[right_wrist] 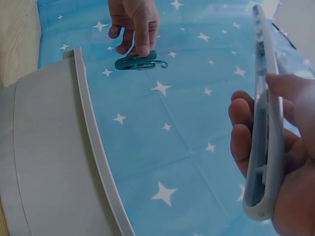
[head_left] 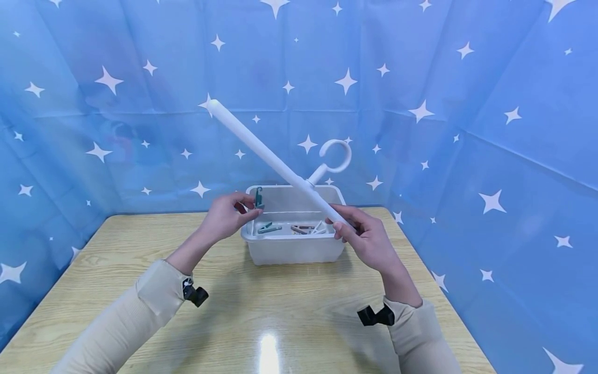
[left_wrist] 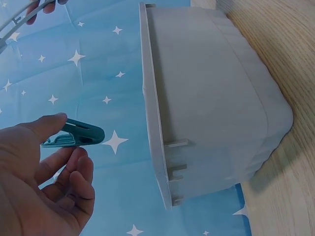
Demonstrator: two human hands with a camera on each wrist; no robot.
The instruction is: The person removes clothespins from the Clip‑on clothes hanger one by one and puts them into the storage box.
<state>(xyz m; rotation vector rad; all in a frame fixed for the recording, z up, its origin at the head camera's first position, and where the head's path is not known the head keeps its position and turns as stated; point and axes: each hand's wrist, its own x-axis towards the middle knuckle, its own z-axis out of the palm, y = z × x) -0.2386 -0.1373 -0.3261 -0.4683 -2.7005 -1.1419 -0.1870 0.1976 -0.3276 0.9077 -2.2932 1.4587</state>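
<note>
Between thumb and fingers, my left hand (head_left: 224,215) pinches a dark green clothespin (head_left: 258,200) with a small hook, above the left rim of a white bin (head_left: 296,252). The left wrist view shows this clothespin (left_wrist: 83,132) side-on. My right hand (head_left: 369,239) grips the lower end of a white clothes hanger (head_left: 271,156), a long bar with a round hook. The hanger is tilted over the bin, its far end up to the left. In the right wrist view the hollow underside of the hanger (right_wrist: 268,147) shows. The hand and clothespin are apart from the hanger.
Inside the bin lie several more clothespins, among them a green one (head_left: 270,228), brown ones (head_left: 300,229) and white ones (head_left: 318,227). The bin stands near the back edge of a wooden table (head_left: 224,322). A blue star-patterned curtain (head_left: 154,104) surrounds the table.
</note>
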